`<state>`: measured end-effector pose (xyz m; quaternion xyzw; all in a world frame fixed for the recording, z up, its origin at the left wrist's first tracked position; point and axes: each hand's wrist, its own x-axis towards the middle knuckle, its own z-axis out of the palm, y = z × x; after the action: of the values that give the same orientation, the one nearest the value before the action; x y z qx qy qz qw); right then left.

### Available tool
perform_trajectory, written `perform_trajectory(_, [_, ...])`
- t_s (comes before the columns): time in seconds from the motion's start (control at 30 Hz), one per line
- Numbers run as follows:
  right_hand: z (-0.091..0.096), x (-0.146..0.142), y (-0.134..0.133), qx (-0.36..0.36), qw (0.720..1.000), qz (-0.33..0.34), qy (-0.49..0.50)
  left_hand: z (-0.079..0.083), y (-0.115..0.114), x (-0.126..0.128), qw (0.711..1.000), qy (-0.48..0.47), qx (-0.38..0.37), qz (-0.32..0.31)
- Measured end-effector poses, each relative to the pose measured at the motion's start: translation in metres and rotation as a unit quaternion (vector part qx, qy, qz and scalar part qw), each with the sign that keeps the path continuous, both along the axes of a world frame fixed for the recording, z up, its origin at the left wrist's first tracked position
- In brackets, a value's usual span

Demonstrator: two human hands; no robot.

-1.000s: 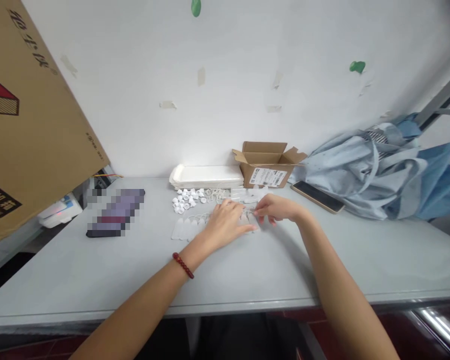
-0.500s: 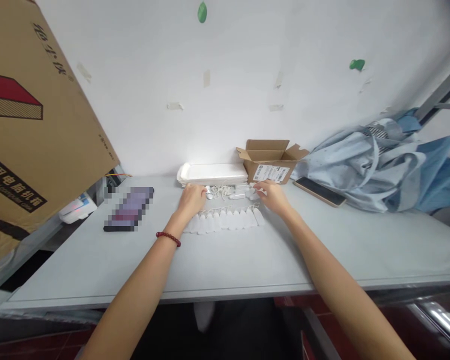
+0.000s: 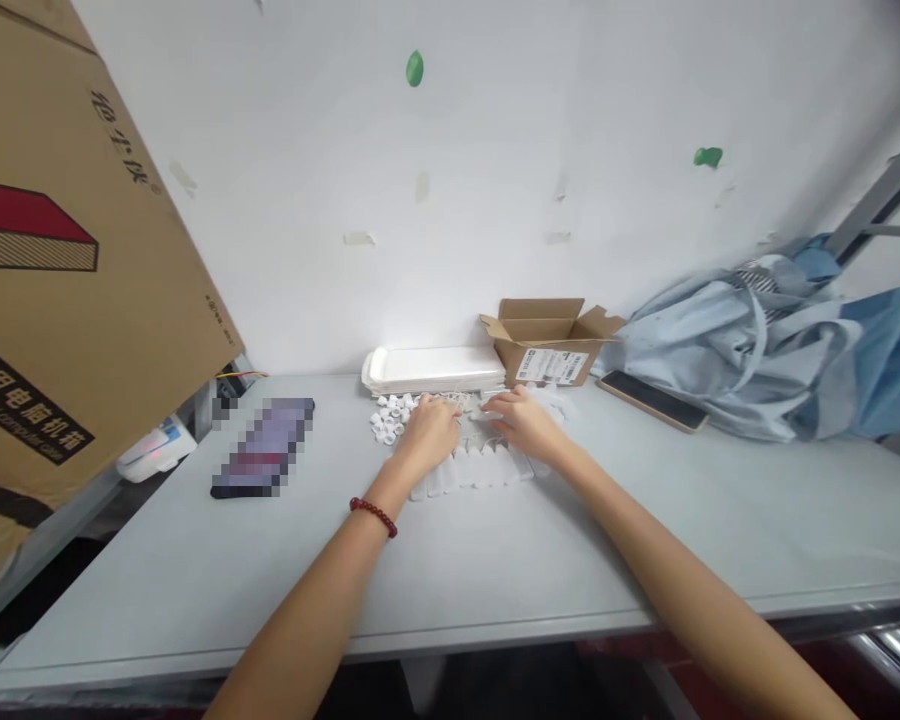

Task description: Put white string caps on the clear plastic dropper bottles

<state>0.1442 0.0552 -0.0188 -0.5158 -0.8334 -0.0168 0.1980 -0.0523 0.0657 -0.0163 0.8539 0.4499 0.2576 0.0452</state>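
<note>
My left hand (image 3: pixel 429 432) and my right hand (image 3: pixel 521 421) meet over a row of small white plastic bottles (image 3: pixel 474 472) lying side by side on the grey table (image 3: pixel 495 560). Both hands have their fingers curled around small pale pieces between them; what each holds is too small to name. A pile of white caps (image 3: pixel 391 417) lies just left of my left hand. A red bead bracelet (image 3: pixel 373 515) sits on my left wrist.
A white tray (image 3: pixel 435 368) and an open cardboard box (image 3: pixel 549 343) stand by the wall. A phone (image 3: pixel 654 399) and blue cloth (image 3: pixel 772 340) lie right. A blurred dark object (image 3: pixel 264 446) lies left, beside a large leaning carton (image 3: pixel 67 270).
My left hand has moved right from the tray's edge toward the right hand, uncovering the caps. Both hands now cover the upper part of the bottle row.
</note>
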Motion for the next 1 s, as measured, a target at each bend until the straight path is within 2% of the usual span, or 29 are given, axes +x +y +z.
perform_trajectory(0.13, [-0.002,-0.003,0.002,-0.004,1.000,0.003,-0.015,0.005,0.004,0.005,1.000,0.005,0.013,0.017])
perform_trajectory(0.37, [0.000,-0.003,0.004,-0.034,0.999,-0.010,-0.019,0.007,0.007,0.015,0.995,0.101,0.019,-0.008])
perform_trajectory(0.5, [0.001,0.000,0.006,-0.031,0.999,-0.016,0.004,0.005,0.010,0.015,0.996,0.093,0.011,0.007])
perform_trajectory(0.63, [0.004,0.007,0.008,-0.007,0.998,-0.022,0.054,0.008,0.013,0.010,0.998,0.057,0.000,0.028])
perform_trajectory(0.77, [0.007,0.014,0.009,0.009,0.992,-0.051,0.115,0.015,0.014,0.005,0.999,-0.004,0.018,0.047])
perform_trajectory(0.9, [0.005,0.018,0.011,0.023,0.985,-0.063,0.160,0.018,0.014,0.001,0.992,-0.083,0.041,0.081])
perform_trajectory(1.0, [0.001,0.019,0.010,0.028,0.985,-0.051,0.164,0.018,0.011,-0.003,0.984,-0.156,0.025,0.087])
